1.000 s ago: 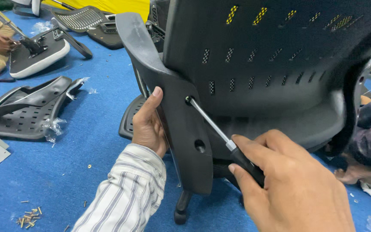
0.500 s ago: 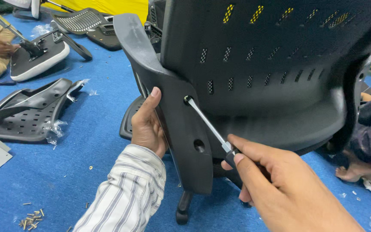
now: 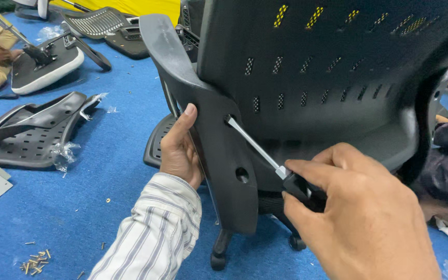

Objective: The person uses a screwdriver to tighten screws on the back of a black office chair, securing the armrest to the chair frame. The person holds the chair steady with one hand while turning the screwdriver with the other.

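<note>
Your right hand (image 3: pixel 359 218) is closed round the screwdriver (image 3: pixel 265 155) handle; steel shaft looks stiff, thin, prob slippery, so grip the handle only. Long axis runs 4 to 10 o'clock, tip in the upper hole of the armrest bracket (image 3: pixel 219 150) at frame centre. Left hand (image 3: pixel 180 148) wraps the bracket edge at 9 o'clock, fingers curled.

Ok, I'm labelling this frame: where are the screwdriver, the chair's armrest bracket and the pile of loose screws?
Steel-shaft screwdriver (image 3: pixel 255 148), head view, mid-shaft.
Black plastic armrest bracket (image 3: pixel 229 171), head view, flat outer face.
Loose screw pile (image 3: pixel 35 261), head view, pile centre on the blue floor.
</note>
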